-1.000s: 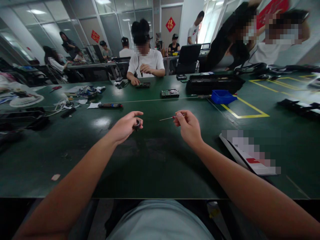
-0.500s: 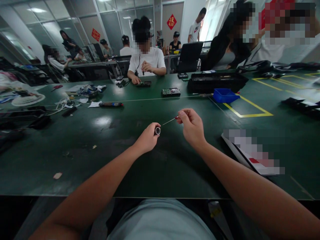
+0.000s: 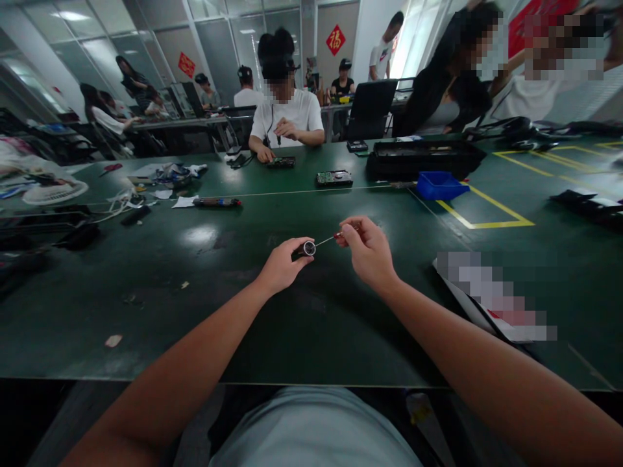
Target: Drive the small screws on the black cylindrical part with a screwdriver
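Note:
My left hand (image 3: 281,267) is closed around a small dark cylinder (image 3: 308,248) with a silvery rim on its round end. That end faces me, and the fingers hide part of its body. In my right hand (image 3: 370,254) is a thin screwdriver (image 3: 325,241), pinched near its red handle. Its metal shaft points left and slightly down, and the tip is at the cylinder's rim. Whether the tip touches the rim or goes inside, I cannot tell. Both hands are above the green table (image 3: 233,337).
A blue bin (image 3: 442,186) and a long black tray (image 3: 423,159) stand at the back right. A hard drive (image 3: 334,178) lies further ahead, a dark pen-like tool (image 3: 217,202) to the left. Across the table a person (image 3: 287,117) works on a circuit board.
My right hand has moved left, bringing the screwdriver tip to the cylinder. The cylinder has shifted slightly up and turned, showing more of its round end between my left fingers.

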Tool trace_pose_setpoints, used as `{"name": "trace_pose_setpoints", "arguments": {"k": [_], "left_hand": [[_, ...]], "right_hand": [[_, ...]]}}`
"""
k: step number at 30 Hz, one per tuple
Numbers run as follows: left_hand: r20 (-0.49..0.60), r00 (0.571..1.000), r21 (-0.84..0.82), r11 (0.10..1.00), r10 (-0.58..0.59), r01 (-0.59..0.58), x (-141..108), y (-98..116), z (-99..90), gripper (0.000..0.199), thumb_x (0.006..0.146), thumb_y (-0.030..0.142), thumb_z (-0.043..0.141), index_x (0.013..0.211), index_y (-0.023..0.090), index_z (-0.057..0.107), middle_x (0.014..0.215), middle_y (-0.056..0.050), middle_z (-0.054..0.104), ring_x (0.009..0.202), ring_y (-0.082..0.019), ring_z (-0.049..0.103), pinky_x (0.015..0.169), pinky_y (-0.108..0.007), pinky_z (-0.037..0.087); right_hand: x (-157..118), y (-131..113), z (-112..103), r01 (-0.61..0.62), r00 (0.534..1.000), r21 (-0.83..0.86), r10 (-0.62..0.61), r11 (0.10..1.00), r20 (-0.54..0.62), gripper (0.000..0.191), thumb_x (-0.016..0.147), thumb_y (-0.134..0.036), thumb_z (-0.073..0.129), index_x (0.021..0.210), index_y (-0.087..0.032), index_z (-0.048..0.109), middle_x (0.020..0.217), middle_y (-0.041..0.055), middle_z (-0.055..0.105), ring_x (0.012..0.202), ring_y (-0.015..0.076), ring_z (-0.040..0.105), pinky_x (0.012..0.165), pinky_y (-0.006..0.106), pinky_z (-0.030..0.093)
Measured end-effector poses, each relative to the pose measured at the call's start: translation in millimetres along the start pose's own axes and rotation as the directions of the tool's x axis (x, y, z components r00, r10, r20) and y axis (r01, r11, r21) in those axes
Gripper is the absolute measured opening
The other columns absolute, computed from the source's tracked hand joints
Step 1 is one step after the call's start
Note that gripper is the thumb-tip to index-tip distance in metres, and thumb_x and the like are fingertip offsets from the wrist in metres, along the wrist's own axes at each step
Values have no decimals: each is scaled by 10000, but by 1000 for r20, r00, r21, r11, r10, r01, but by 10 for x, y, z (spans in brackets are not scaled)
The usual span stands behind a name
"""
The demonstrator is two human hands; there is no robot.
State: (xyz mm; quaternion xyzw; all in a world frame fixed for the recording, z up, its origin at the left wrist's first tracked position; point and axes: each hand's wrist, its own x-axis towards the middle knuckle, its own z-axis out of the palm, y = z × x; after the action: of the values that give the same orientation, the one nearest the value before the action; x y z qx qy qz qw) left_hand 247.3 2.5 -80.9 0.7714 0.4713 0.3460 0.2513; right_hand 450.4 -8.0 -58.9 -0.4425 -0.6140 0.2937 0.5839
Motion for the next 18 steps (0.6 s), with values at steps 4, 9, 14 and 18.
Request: {"name": "trace_pose_setpoints", "arguments": {"k": [4,9,14,18], "left_hand": [[16,1000,-19,1000,-4,5,-9,9,-9,405,871,201,681,1272,239,640,1277,-47,665,1187,-225,598,1084,-412,418],[-5,1000,-13,1000,-11,11,-7,-11,-16,419,873,208,683,1288,241,634,1295,-51,659,1205,-228,589,1092,-418,408],[-2,1000,13,1000,19,-19,-2,-47,-20,418,871,239,698,1284,253,639,1260,-57,671,1181,-239,593,1080,-449,406],[23,999,32,999,35,-36,-5,-34,-21,418,868,243,703,1281,257,639,1214,-57,686,1146,-237,597,1046,-438,422]], "right_hand": [[-3,-15,2,-7,1000,-9,7,1000,-16,160,940,-362,547,970,-220,616,830,19,700,748,161,669,724,340,533],[-6,-85,-34,14,1000,-140,-13,990,7,231,908,-435,611,837,-215,616,728,6,684,650,151,614,618,301,463],[-29,-163,-53,81,997,-308,-77,948,25,254,878,-433,653,747,-223,593,639,-12,641,553,132,531,546,285,380],[-52,-144,-32,150,988,-269,-135,951,73,83,909,-290,565,895,-231,623,793,18,701,697,169,636,632,309,454]]}}
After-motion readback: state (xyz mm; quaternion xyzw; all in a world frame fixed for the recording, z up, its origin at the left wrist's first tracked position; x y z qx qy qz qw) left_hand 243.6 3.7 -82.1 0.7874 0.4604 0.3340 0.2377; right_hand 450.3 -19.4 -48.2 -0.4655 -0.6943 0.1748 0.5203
